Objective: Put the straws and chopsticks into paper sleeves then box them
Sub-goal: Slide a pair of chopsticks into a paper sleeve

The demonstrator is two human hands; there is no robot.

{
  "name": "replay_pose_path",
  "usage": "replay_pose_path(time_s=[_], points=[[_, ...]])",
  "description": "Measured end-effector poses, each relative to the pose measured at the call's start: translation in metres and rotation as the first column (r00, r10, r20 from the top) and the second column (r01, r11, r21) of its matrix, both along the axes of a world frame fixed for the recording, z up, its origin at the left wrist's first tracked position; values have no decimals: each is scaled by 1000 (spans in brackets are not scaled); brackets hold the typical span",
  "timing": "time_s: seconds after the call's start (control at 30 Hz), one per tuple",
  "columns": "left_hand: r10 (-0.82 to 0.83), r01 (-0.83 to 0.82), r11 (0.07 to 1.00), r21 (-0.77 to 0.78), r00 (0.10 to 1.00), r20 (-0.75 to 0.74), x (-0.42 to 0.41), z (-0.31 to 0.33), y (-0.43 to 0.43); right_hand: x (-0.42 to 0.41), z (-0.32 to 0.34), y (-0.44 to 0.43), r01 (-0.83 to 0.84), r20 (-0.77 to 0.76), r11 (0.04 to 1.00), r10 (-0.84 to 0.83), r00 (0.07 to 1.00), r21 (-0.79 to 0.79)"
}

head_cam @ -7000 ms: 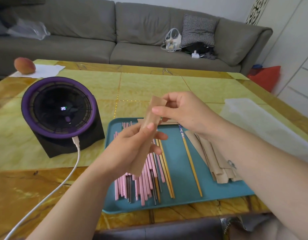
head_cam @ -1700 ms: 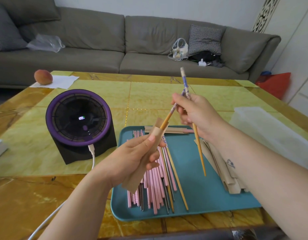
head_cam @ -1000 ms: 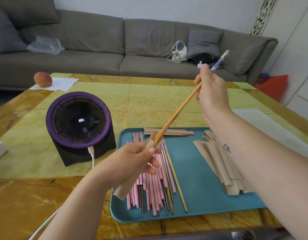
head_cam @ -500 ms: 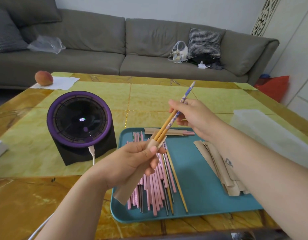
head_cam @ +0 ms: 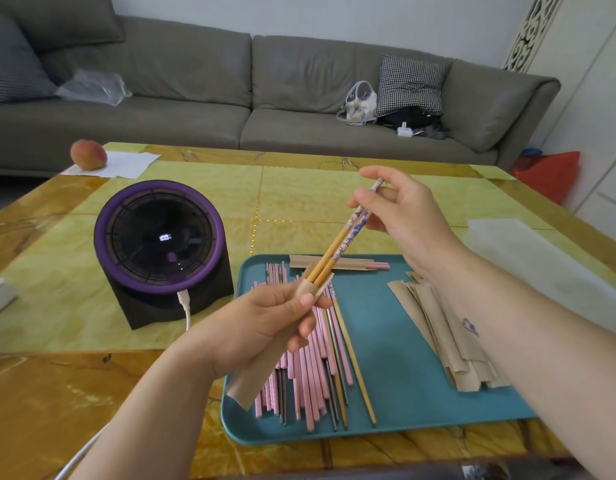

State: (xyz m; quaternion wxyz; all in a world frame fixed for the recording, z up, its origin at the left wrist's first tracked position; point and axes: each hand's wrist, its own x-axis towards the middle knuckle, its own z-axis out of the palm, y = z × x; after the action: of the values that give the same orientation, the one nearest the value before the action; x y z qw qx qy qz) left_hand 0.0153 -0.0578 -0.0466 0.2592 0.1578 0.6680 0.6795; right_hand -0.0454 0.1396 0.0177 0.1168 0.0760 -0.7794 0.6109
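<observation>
Brown paper sleeve (head_cam: pixel 245 385) sits in the left hand (head_cam: pixel 261 327), fingers curled round it. Fingers of the right hand (head_cam: pixel 403 213) pinch two chopsticks (head_cam: pixel 337 247), tips inside its open top edge, above the tray (head_cam: pixel 403 375).

Home living rm: table in front of sofa.
Long grey sofa (head_cam: pixel 202 109) along white wall (head_cam: pixel 299 15), w/ houndstooth cushion (head_cam: pixel 408 85), small handbag (head_cam: pixel 360 102), charger (head_cam: pixel 403 130) & dark clothes (head_cam: pixel 410 116) lying on seat, clear plastic bag (head_cam: pixel 95 86) at other end. Yellow marble-look table (head_cam: pixel 317 195) w/ peach (head_cam: pixel 88 154) on paper napkin (head_cam: pixel 126 164), purple-rimmed round gadget (head_cam: pixel 157 237) w/ lit display, white cable (head_cam: pixel 183 301) plugged in. Red bag (head_cam: pixel 549 176) beside sofa end, rt.
</observation>
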Motion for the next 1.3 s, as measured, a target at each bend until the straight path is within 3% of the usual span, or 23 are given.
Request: replay_pose_path(time_s=[0.17,0.23,0.3,0.4,0.47,0.6,0.73,0.87,1.03,1.17,1.23,1.3], points=[[11,-10,1000,-17,1000,23,1,0,-1,3,0,5,-106,92,994,102,991,37],[57,-57,994,-91,998,-6,1,4,-4,3,1,10,-89,106,994,83,991,56],[165,-181,955,-234,982,-86,-1,9,-10,0,0,14,-7,91,1000,7,996,-1],[417,-476,803,-359,879,-231,-8,4,-16,-3,-6,22,141,73,983,-133,988,-119],[561,-604,740,-294,797,-224,-13,-3,-14,-3,-11,26,205,77,961,-194,978,-186],[662,-661,741,-117,748,-31,-14,-6,-1,-2,-20,33,267,99,922,-249,964,-280],[683,-688,722,-73,725,-83,-15,-10,7,1,-26,32,241,142,935,-210,967,-259],[671,-691,717,-88,719,-178,-15,-11,7,2,-27,32,234,119,958,-216,969,-164],[684,-721,691,-61,678,-268,-15,-7,7,5,-25,36,226,58,965,-235,970,132],[717,-755,656,24,613,-331,-13,-1,6,7,-19,50,15,145,911,-82,986,413],[729,-766,643,32,597,-335,-14,0,8,7,-23,55,-107,222,876,1,975,470],[731,-757,650,63,601,-324,-16,0,11,5,-32,59,-120,202,863,21,979,490]])
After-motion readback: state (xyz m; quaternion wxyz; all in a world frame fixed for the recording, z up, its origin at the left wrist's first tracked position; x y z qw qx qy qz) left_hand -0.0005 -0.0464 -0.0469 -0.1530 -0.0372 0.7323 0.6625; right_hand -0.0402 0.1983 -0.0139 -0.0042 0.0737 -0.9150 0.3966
